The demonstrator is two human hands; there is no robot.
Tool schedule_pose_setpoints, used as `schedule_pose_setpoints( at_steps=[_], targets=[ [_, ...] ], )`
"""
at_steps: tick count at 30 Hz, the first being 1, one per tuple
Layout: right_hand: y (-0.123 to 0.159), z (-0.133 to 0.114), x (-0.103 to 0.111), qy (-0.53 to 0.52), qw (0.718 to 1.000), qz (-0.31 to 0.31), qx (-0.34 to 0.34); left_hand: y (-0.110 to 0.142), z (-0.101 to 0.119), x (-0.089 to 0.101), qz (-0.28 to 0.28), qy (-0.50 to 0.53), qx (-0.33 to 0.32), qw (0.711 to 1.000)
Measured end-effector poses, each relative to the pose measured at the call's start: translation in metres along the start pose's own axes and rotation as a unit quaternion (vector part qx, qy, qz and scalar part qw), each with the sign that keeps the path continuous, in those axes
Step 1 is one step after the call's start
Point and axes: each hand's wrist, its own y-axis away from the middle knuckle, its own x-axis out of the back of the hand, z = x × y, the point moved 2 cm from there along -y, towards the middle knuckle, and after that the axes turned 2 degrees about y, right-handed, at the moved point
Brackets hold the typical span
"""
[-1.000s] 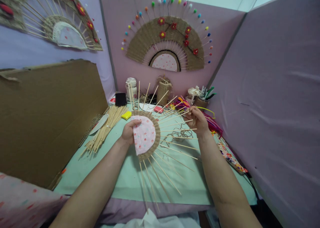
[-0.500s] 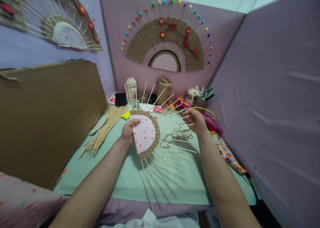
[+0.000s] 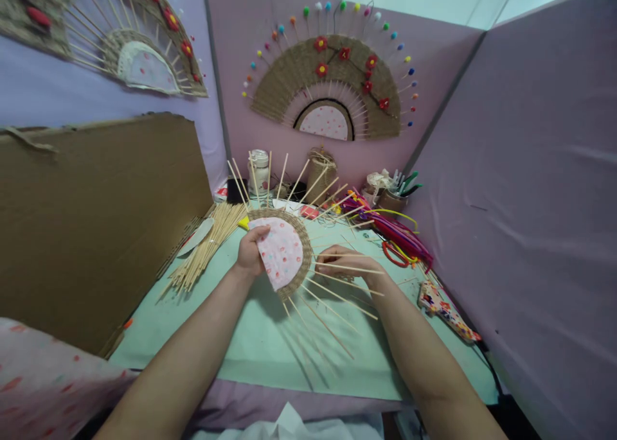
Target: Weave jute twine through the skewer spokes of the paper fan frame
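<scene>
In the middle of the frame, over one mint tabletop point(image 3: 253, 358), the person holds a single half-round fan point(image 3: 285, 252), its centre pink and dotted, with more than a dozen thin sticks spreading from its woven rim. The left hand point(image 3: 249, 252) grips the straight edge, thumb pressed on the pink part, the other fingers behind. The right hand point(image 3: 346, 261) sits behind several sticks, just beside the rim, its fingers bent; whether they pinch anything cannot be told. At the right lies one flower-patterned gun-shaped tool point(image 3: 446, 309); left of centre, one stick bundle point(image 3: 208, 250), too dense to count. Farther back come one heap of fuzzy stems point(image 3: 402, 233), one twine-wrapped cylinder point(image 3: 320, 176) and one white jar point(image 3: 259, 172). Beyond hang two larger fans: one upper left point(image 3: 149, 72), one upper centre point(image 3: 279, 83) bearing six red flowers.
</scene>
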Motion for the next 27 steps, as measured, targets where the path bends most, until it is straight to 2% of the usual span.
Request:
schedule_pose_setpoints(
  at_steps=[1,3,8,11,14,16,21,24,27],
  targets=[
    [0.001,-0.002,-0.003,0.027,0.999,-0.03,0.002,0.001,-0.001,-0.001,-0.004,-0.004,0.007,1.0],
    [0.002,-0.003,-0.006,0.057,0.997,-0.044,0.013,0.003,-0.003,-0.003,-0.017,-0.009,0.021,1.0],
    [0.003,-0.005,-0.002,0.049,0.998,0.006,0.032,0.005,-0.006,-0.004,-0.033,-0.022,0.036,0.999],
    [0.001,-0.009,0.0,-0.026,0.995,0.054,0.082,0.005,-0.007,-0.003,-0.046,-0.026,0.044,0.998],
    [-0.003,-0.012,-0.002,-0.121,0.978,0.108,0.129,0.004,-0.009,-0.001,-0.062,-0.02,0.053,0.996],
    [-0.007,-0.013,-0.006,-0.171,0.967,0.119,0.143,0.003,-0.01,0.001,-0.069,-0.014,0.062,0.996],
    [-0.014,-0.016,-0.015,-0.243,0.951,0.121,0.146,0.0,-0.011,0.004,-0.017,0.003,0.06,0.998],
    [-0.019,-0.02,-0.019,-0.268,0.939,0.151,0.155,-0.002,-0.011,0.004,-0.007,0.019,0.077,0.997],
    [-0.028,-0.02,-0.023,-0.327,0.907,0.199,0.176,-0.003,-0.012,0.004,0.0,0.037,0.089,0.995]
  ],
)
